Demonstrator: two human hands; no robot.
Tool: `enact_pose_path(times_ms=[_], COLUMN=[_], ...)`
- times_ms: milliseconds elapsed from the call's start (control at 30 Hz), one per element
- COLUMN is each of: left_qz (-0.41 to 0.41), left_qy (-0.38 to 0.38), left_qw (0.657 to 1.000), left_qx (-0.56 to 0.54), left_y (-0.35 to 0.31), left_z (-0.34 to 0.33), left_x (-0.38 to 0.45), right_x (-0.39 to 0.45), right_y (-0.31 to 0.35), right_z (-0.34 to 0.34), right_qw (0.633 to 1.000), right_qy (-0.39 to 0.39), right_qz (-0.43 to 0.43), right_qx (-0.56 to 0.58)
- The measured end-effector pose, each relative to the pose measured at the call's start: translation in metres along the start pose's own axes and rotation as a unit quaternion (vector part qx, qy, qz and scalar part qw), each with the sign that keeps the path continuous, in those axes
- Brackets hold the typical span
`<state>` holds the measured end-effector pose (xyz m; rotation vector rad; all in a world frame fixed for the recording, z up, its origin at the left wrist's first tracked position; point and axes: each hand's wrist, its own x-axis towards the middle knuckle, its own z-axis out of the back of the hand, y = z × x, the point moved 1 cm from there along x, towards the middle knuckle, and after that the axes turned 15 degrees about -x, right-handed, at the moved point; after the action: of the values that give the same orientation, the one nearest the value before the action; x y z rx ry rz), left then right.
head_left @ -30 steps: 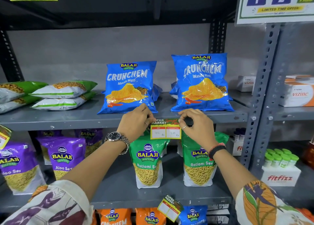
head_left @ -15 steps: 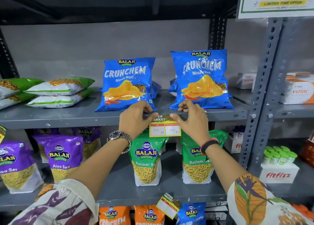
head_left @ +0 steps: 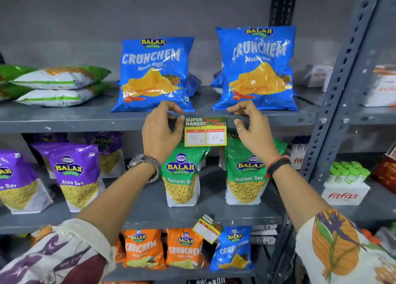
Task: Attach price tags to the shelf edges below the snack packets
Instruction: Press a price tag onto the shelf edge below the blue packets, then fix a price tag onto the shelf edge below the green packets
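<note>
A yellow-bordered price tag [head_left: 205, 131] marked 40 and 20 lies against the front edge of the grey upper shelf [head_left: 75, 124], between two blue Crunchem packets [head_left: 155, 73] [head_left: 256, 69]. My left hand [head_left: 160, 131] touches the tag's left edge with the thumb, fingers resting on the shelf top. My right hand [head_left: 252, 129] is at the tag's right side, thumb close to its edge, fingers hooked over the shelf lip. A second price tag [head_left: 207, 229] hangs tilted on the lower shelf edge [head_left: 160, 221].
Green Ratlami Sev packets [head_left: 182, 176] stand below the tag, purple Aloo Sev packets [head_left: 76, 174] to the left. Green-white packets [head_left: 57, 78] lie stacked at upper left. A perforated grey upright [head_left: 334, 95] borders the right, with boxes [head_left: 345, 193] beyond it.
The tag has shifted up onto the shelf edge. Both hands rose with it, and their fingers now hook over the shelf top.
</note>
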<state>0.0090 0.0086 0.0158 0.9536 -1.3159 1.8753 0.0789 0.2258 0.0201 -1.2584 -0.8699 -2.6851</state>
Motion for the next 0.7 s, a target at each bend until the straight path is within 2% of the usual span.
enact_pose_path(times_ms=[67,167,233,300,367,467,600,700], left_qz=[-0.061,-0.057,-0.019,0.029,0.071,0.147,0.206,0.202], left_qy=[-0.05,-0.027,0.037,0.146,0.257,0.362,0.414,0.389], left_qw=[0.997,0.998,0.999,0.988,0.963,0.919,0.881,0.894], left_qx=[0.019,0.019,0.024,0.031,0.035,0.053,0.098,0.089], left_y=[0.004,0.02,0.038,0.058,0.077,0.097,0.118,0.127], left_z=[0.0,-0.008,-0.018,-0.032,-0.047,-0.064,-0.084,-0.094], left_x=[-0.023,-0.068,-0.099,-0.13,-0.163,-0.202,-0.236,-0.247], right_x=[-0.021,-0.067,-0.103,-0.138,-0.172,-0.218,-0.259,-0.271], right_y=[-0.007,-0.032,-0.056,-0.082,-0.103,-0.125,-0.147,-0.154], right_z=[-0.004,-0.023,-0.041,-0.062,-0.083,-0.11,-0.139,-0.153], right_qw=[0.998,0.994,0.995,0.992,0.983,0.959,0.935,0.94], right_qy=[-0.052,-0.084,-0.038,0.036,0.109,0.201,0.266,0.247], right_qz=[0.02,0.02,-0.016,-0.057,-0.089,-0.134,-0.142,-0.128], right_qx=[-0.023,-0.071,-0.09,-0.106,-0.12,-0.15,-0.185,-0.197])
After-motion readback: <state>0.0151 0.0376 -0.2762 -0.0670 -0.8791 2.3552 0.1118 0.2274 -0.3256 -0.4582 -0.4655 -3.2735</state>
